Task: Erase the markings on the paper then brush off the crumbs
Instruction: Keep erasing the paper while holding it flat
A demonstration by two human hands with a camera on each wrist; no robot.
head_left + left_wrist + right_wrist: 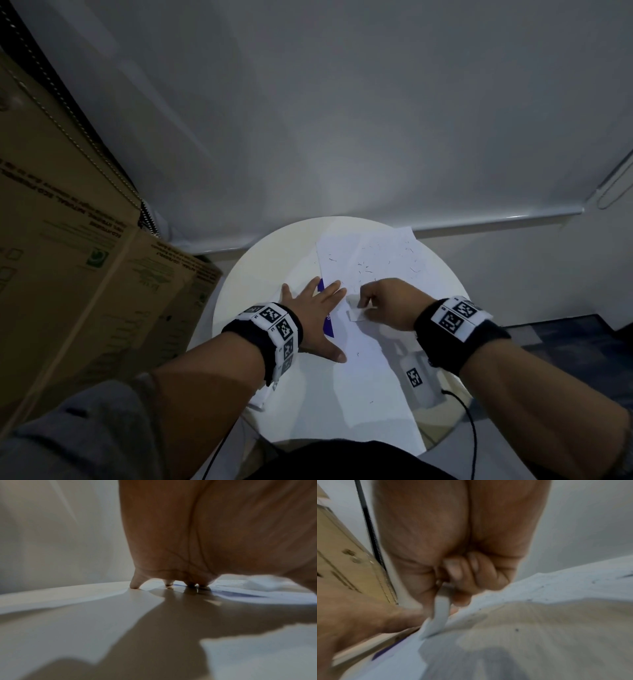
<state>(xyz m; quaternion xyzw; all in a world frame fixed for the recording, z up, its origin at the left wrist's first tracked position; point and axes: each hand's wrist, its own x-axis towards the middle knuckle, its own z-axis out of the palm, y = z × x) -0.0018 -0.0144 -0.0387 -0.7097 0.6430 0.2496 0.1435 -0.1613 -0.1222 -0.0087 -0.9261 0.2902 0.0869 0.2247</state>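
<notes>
Right wrist view: the right hand [453, 566] is pinching a white eraser [441, 609] between curled fingers [455, 568], its lower end touching the paper [556, 588]. Dark crumbs [516, 630] are lying scattered on the sheet. A cardboard box [339, 561] is standing at left.

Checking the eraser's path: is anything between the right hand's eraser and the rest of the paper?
Nothing visible does. The right hand holds the eraser on the paper; only crumbs lie ahead. The left hand presses flat beside it.
</notes>
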